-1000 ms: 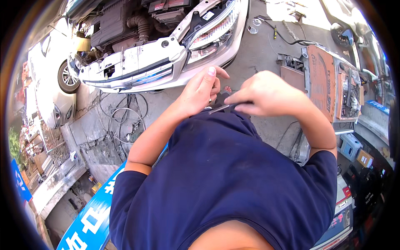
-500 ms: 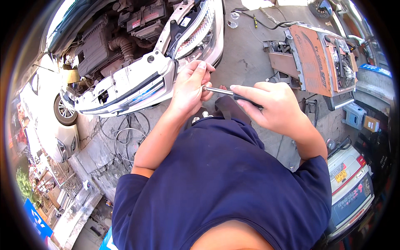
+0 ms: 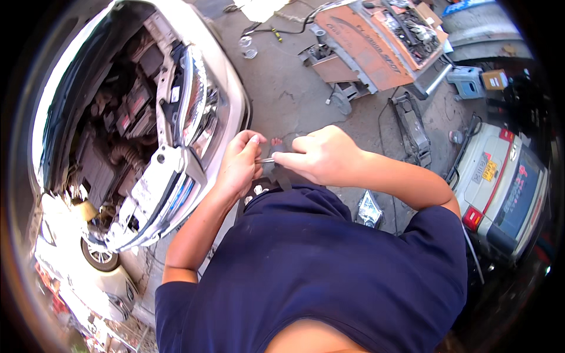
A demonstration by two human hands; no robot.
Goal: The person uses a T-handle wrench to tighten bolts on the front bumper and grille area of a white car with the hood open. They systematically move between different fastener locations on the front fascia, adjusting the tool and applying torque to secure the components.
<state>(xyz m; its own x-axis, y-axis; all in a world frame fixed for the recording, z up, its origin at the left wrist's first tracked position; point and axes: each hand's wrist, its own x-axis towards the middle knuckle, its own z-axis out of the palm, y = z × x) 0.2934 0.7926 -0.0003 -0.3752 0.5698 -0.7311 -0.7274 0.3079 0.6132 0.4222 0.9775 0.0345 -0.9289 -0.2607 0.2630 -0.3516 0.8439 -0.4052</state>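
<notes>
Both my hands meet in front of my waist, beside the front corner of a white car [image 3: 226, 76]. My right hand [image 3: 323, 156] is closed around a screwdriver, whose handle is hidden in the palm. Its thin metal shaft [image 3: 266, 160] points left and reaches the fingers of my left hand [image 3: 238, 165]. Those left fingers are curled in a pinch at the tip; whatever they hold is too small or covered to name. Nearest to the left hand are the car's headlight [image 3: 197, 100] and its exposed front frame [image 3: 162, 182].
The engine bay [image 3: 118, 123] stands open at left. An orange tool cart [image 3: 365, 47] is at the far right, with a floor jack [image 3: 412, 126] nearer. A loose lamp unit [image 3: 369, 209] lies on the ground by my right side. Another vehicle [image 3: 494, 182] stands at right.
My view has turned, so the car, cart and other vehicle have shifted in it. The right hand is closer to the left, with less of the screwdriver showing. The lamp unit has come into sight.
</notes>
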